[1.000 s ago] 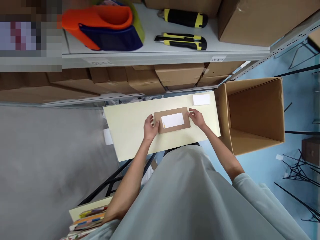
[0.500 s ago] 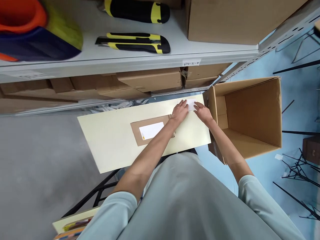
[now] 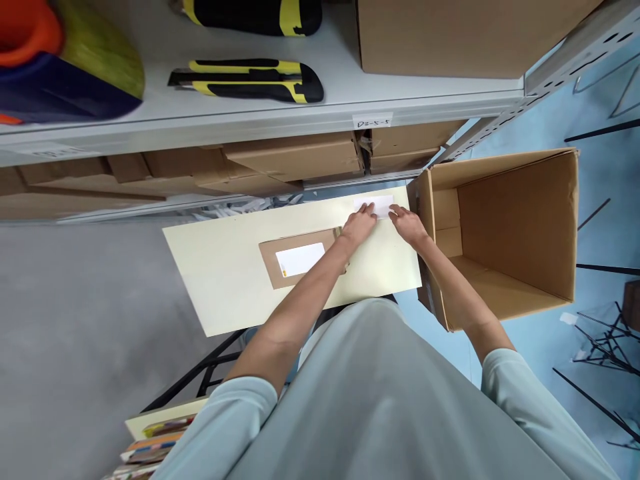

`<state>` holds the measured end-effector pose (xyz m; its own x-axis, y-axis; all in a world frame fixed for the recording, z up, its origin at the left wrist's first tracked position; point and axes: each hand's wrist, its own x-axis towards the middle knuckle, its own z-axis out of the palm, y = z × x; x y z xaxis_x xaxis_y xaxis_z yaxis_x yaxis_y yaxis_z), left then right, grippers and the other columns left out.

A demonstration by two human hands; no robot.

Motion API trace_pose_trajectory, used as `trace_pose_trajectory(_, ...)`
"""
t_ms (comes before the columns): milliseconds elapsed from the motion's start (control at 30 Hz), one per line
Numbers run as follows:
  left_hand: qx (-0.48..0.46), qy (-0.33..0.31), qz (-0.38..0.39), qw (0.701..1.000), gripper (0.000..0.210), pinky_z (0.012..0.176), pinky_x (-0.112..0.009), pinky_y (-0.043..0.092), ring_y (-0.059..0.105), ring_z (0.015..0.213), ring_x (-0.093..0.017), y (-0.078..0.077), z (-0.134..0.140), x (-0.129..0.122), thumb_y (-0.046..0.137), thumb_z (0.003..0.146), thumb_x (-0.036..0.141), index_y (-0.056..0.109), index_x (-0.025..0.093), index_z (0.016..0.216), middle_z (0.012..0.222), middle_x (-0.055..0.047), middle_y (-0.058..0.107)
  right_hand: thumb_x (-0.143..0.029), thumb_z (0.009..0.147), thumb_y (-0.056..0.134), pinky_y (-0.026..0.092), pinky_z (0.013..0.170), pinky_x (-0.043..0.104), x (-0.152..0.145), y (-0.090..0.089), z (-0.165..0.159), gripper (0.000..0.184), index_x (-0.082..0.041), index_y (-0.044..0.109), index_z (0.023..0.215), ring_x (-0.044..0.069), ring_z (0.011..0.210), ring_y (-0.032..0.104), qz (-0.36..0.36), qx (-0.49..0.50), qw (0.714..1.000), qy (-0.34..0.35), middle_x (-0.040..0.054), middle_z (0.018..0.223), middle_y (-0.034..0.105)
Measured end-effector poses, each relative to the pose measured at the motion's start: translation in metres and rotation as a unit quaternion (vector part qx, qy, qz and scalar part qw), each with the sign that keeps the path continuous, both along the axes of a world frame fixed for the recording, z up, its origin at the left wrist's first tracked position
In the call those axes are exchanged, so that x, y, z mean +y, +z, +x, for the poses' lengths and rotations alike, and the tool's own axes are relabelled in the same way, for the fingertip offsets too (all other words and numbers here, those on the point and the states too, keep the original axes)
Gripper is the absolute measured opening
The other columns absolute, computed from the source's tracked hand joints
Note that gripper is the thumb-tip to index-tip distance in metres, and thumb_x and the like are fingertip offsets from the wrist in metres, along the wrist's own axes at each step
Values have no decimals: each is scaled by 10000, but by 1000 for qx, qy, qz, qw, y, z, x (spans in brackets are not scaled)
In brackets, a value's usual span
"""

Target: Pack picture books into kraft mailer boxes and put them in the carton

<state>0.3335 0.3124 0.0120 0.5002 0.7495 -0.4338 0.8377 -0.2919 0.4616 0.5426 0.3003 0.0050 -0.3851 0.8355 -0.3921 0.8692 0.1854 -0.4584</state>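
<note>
Grey floor [image 3: 90,320] fills the left of the frame and pale blue floor [image 3: 525,360] the right. Across the top runs a shelf [image 3: 280,119] with a tag reading "D3-5-5" [image 3: 373,121] on its edge. On the shelf lie two yellow-and-black cutters [image 3: 250,81], one above the other, with an orange, blue and yellow-green object [image 3: 93,63] at the upper left and a carton [image 3: 450,40] at the upper right. Brown boxes [image 3: 295,159] line up beneath the shelf.

A narrow cream table [image 3: 220,267] slants across the middle. The white slips [image 3: 383,207] lie near its upper right corner. The left hand [image 3: 359,228] reaches over their left part, fingers slightly bent and near one another; the right hand [image 3: 409,227] has its fingers curled at their right edge. Whether either hand grips them I cannot tell.

Left of the hands, a flat brown parcel [image 3: 271,264] with a white label [image 3: 299,259] rests on the table, its lower right part hidden by the left forearm. An open cardboard box [image 3: 517,220] stands just beside the table's right end. Flat, colourful items [image 3: 155,448] are stacked at the lower left.
</note>
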Motion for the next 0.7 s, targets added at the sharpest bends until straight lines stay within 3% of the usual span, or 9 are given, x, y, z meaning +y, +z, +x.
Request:
trace_pose_trajectory(100, 28, -25, 1, 999, 464, 1100, -473, 593, 570, 1463, -366, 6, 5, -1, 499, 945, -28, 785, 123, 1278, 1507, -247, 636, -48, 1043, 474, 548, 1170, 509, 1, 2, -2, 359, -160, 776, 1202, 346, 1296, 680, 4, 5, 1000, -2, 189, 1566, 646)
trace_pose_trajectory(167, 30, 1, -2, 1000, 460, 1089, -464, 583, 612, 1418, -360, 10, 7, -1, 479, 959, -38, 770, 112, 1283, 1435, -247, 669, -107, 1061, 483, 522, 1200, 539, 1, 4, -2, 345, -148, 755, 1268, 363, 1308, 671, 12, 7, 1000, -1, 202, 1563, 642)
trace_pose_trajectory(233, 24, 52, -5, 998, 428, 1073, -450, 580, 672, 1341, -350, 13, 8, -1, 481, 980, -14, 767, 117, 1271, 1391, -230, 694, -213, 1071, 535, 541, 1182, 549, 0, 6, -3, 375, -146, 691, 1405, 378, 1319, 664, 26, 25, 999, -32, 209, 1596, 606)
trace_pose_trajectory(333, -12, 142, -12, 990, 324, 1060, -431, 575, 751, 1173, -319, 17, 6, -1, 533, 998, 71, 793, 153, 1172, 1347, -182, 735, -352, 1061, 592, 611, 1085, 516, -1, 7, -5, 502, -169, 582, 1528, 352, 1254, 696, 49, 76, 985, -145, 206, 1586, 583)
trace_pose_trajectory(467, -74, 310, -22, 948, 196, 1034, -391, 566, 772, 1097, -285, 22, -3, 0, 636, 954, 144, 770, 200, 1086, 1194, -120, 804, -348, 1071, 572, 630, 1038, 463, -1, 2, -23, 361, -192, 636, 1390, 283, 1106, 738, 47, 137, 957, -252, 160, 1352, 695)
trace_pose_trajectory(567, -76, 402, -48, 911, 253, 970, -387, 570, 783, 1057, -294, 30, -14, 1, 706, 906, 164, 724, 209, 1155, 1095, -98, 830, -273, 1059, 578, 636, 1016, 410, -1, -1, -49, 272, -218, 687, 1302, 244, 1038, 756, 1, 182, 956, -232, 115, 1268, 728)
trace_pose_trajectory(700, -87, 431, -42, 897, 284, 947, -341, 562, 794, 1033, -263, 45, -36, 2, 709, 919, 217, 713, 219, 1203, 1126, -68, 841, -197, 1022, 615, 622, 1025, 400, 0, -5, -82, 235, -229, 748, 1214, 229, 980, 756, -38, 158, 967, -194, 85, 1185, 734)
